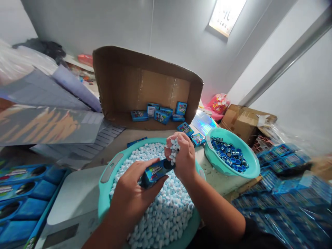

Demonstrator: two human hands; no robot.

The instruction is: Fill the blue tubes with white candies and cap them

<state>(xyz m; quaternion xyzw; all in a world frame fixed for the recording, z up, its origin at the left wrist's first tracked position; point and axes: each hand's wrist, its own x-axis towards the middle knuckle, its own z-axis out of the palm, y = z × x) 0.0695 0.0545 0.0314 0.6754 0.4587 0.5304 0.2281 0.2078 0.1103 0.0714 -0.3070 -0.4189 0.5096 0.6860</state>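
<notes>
My left hand [137, 188] grips a small blue candy box [157, 172] with printed lettering, tilted over a large turquoise basin [103, 193]. The basin is heaped with pale blue and white candies [163, 214]. Curled round a clump of the same candies is my right hand [184, 154], held at the box's upper right end. Some candies show between its fingers and hang close above the box's dark opening. Whether any have dropped inside is hidden from me.
Behind the basin, a cardboard carton [145, 77] lies on its side with several blue boxes [162, 117] in it. A smaller turquoise basin [252, 166] holds blue round caps [229, 154]. A scale [75, 204] and a tray of blue boxes [28, 193] stand left; wrapped stacks [290, 197] right.
</notes>
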